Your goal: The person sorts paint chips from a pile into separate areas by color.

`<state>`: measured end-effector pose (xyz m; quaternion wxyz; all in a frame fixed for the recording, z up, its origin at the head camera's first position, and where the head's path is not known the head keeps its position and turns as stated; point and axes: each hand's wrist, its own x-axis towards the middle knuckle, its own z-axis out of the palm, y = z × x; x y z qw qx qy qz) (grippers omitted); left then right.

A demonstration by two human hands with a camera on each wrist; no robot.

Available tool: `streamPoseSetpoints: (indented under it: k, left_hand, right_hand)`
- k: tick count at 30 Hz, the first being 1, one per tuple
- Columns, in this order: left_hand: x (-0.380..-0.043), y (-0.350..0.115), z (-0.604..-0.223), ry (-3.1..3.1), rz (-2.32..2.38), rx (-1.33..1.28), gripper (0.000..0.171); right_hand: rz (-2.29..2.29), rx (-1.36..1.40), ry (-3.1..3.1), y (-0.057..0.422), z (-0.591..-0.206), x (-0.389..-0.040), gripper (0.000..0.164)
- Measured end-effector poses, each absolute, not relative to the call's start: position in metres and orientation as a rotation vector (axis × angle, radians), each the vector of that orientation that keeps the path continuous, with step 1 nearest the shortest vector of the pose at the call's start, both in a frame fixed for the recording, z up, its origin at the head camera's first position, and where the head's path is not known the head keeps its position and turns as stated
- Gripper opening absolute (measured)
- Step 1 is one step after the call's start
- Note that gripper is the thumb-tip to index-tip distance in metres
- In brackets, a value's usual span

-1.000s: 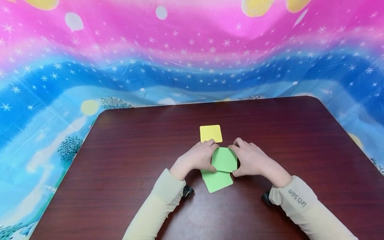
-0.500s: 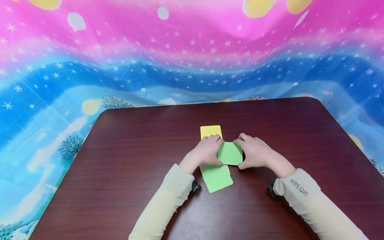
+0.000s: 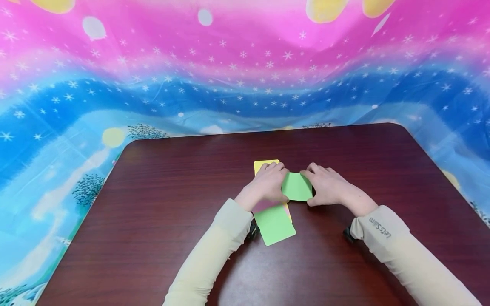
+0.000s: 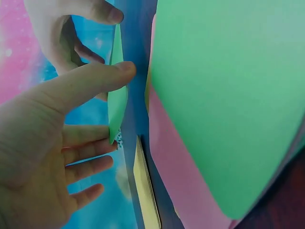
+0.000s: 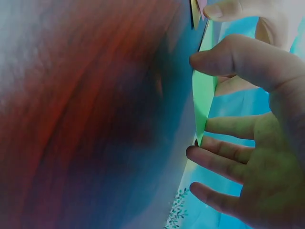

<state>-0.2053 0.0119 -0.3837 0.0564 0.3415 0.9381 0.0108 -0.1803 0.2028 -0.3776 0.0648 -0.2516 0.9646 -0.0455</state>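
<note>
Between both hands is a green square card (image 3: 296,187) with rounded corners. My left hand (image 3: 268,182) pinches its left edge with the thumb on the near side and fingers at the far side. The right hand (image 3: 329,187) holds the opposite edge in the same way. Both wrist views show this card edge-on, thumb and fingertips at its borders. Nearer me lies another green card (image 3: 274,225), overlapping a pink card (image 4: 176,157), with a yellow edge showing beneath. Beyond the left hand is a yellow card (image 3: 264,165), partly covered by that hand; it looks layered in the left wrist view.
Everything lies on a dark reddish-brown table (image 3: 172,212) with rounded far corners. Behind and around it hangs a pink and blue patterned cloth (image 3: 245,63). A black wrist camera (image 3: 349,233) sits under the right cuff.
Both hands have carried the green card away from me and to the right, off the lower cards. More of the pink card now shows, and the left hand covers more of the yellow one.
</note>
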Motion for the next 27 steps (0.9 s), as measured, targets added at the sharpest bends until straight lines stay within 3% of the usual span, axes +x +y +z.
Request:
streamPoseSetpoints:
  k: [5,27]
  left_hand:
    - [-0.211,0.015,-0.386,2.887,0.065,1.011,0.076]
    - [-0.238,0.028,-0.397,2.876,0.097,0.953,0.079]
  right_hand:
    - [-0.102,-0.742,2.924,0.204,-0.375,-0.185,0.086]
    - [-0.244,-0.622,2.858,0.216,-0.379,-0.222,0.080]
